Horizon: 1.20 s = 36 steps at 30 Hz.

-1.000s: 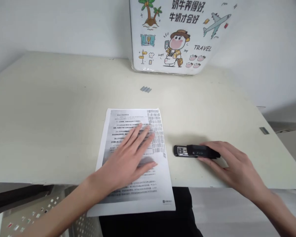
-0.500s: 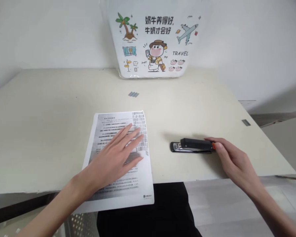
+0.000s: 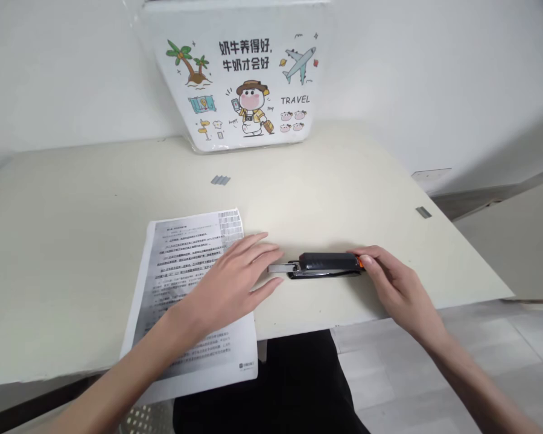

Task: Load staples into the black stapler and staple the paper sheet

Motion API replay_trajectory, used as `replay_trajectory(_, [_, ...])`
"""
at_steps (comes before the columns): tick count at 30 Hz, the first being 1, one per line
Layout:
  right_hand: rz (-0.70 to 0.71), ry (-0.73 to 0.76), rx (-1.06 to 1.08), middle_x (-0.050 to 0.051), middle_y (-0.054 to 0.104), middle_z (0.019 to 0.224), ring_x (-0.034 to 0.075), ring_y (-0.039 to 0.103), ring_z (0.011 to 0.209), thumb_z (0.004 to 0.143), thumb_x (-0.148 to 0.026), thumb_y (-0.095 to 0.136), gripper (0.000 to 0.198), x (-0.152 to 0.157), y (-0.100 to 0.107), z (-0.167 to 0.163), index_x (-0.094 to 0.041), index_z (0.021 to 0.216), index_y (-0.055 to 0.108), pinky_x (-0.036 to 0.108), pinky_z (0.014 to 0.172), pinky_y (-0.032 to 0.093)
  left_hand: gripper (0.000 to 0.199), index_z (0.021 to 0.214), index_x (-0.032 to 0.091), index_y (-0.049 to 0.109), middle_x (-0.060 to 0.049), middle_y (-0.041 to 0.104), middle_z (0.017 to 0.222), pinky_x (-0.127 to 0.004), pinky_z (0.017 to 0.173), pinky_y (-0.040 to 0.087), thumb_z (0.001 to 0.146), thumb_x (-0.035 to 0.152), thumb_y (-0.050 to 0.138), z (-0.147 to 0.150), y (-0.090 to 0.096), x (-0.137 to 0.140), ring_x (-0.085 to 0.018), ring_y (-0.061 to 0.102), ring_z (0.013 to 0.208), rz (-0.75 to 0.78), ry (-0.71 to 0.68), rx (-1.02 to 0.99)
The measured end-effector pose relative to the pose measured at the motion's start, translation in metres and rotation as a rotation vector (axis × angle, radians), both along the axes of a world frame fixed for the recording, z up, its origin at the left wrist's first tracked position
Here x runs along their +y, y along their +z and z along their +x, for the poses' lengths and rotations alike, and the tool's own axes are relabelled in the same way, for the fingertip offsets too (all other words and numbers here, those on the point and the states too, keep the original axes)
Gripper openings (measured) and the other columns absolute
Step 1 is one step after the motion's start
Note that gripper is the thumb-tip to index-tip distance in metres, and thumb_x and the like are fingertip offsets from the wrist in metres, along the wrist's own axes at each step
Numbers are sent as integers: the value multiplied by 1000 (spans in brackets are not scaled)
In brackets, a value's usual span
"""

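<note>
A black stapler lies on the table with its front toward the left. Out of that front sticks a silver metal staple tray. My right hand grips the stapler's rear end, its thumb by the orange part. My left hand is open, thumb and fingers apart on either side of the tray's tip; whether it touches the tip I cannot tell. Beneath that hand and wrist are printed sheets of paper, which overhang the table's front edge. Rows of staple strips show at the paper's upper right, partly hidden by my fingers.
Small grey strips lie on the table beyond the paper, and another grey piece is near the right edge. A white bag with cartoon prints stands against the wall at the back.
My left hand has moved right, off the middle of the paper to the stapler's front. The metal tray now sticks out of the stapler. The camera view has shifted to the right.
</note>
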State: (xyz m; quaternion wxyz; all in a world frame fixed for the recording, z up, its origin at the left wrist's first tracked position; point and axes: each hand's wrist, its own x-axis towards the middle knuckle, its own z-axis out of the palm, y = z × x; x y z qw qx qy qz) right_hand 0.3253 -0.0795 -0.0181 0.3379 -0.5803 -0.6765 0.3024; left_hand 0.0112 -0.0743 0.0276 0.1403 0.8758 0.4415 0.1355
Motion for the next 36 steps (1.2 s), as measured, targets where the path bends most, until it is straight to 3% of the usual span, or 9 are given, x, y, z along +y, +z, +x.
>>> replay_trajectory(7, [46,13,4,6,74,119,23,70,105,110,-47,44,33,-2,-1,-1,-27,119,70,35,89,55,33,132,24,67,-5,71,135,-50,120,41,104,40,63,4,-5,8,-29,52,143,-44,9,-56])
replay_trajectory(14, [142,131,-72,6,74,123,28,69,113,96,-46,72,36,0,-1,-1,-30,128,65,45,97,56,19,115,28,76,-5,74,129,-52,117,41,105,34,61,8,-14,8,-30,57,135,-106,35,-194])
replay_trajectory(20, [239,189,-71,7,75,115,27,73,106,98,-35,72,24,-5,4,-2,-27,119,67,41,88,61,34,130,28,69,-7,68,138,-48,108,51,101,46,65,-3,0,-10,-31,62,130,-222,248,-348])
replay_trajectory(23, [457,212,-153,9,75,120,28,72,113,97,-20,68,27,-13,14,-4,-27,123,66,44,91,62,42,136,30,64,-7,62,148,-42,94,58,102,54,61,-6,7,-26,-33,61,131,-426,434,-558])
replay_trajectory(26, [669,244,-205,9,76,119,29,74,111,92,-7,68,40,-19,31,-16,-27,127,66,47,91,63,41,136,28,63,-9,59,152,-42,108,53,105,54,56,-1,7,-37,-30,58,137,-648,529,-952])
replay_trajectory(28, [789,265,-216,8,77,116,29,74,111,89,-2,69,49,-22,42,-29,-29,130,66,49,89,64,41,131,22,65,-12,64,144,-42,114,49,109,52,47,5,4,-38,-27,63,132,-849,562,-1308])
replay_trajectory(31, [949,299,-258,4,80,113,28,76,108,87,0,70,55,-27,58,-49,-35,129,69,47,83,66,45,116,14,66,-18,71,125,-40,104,57,112,49,38,12,3,-31,-26,71,116,-1171,661,-1711])
replay_trajectory(33, [1018,360,-328,2,81,114,26,76,106,86,-1,74,50,-32,66,-61,-36,122,73,43,80,65,41,110,14,64,-18,73,121,-37,96,59,112,44,36,13,6,-26,-25,73,111,-1266,730,-1846])
replay_trajectory(36, [1048,459,-431,2,80,118,24,77,106,85,-1,77,43,-39,74,-71,-32,115,76,40,80,62,38,107,14,62,-17,73,120,-37,94,60,113,37,33,7,11,-24,-24,74,109,-1261,760,-1959])
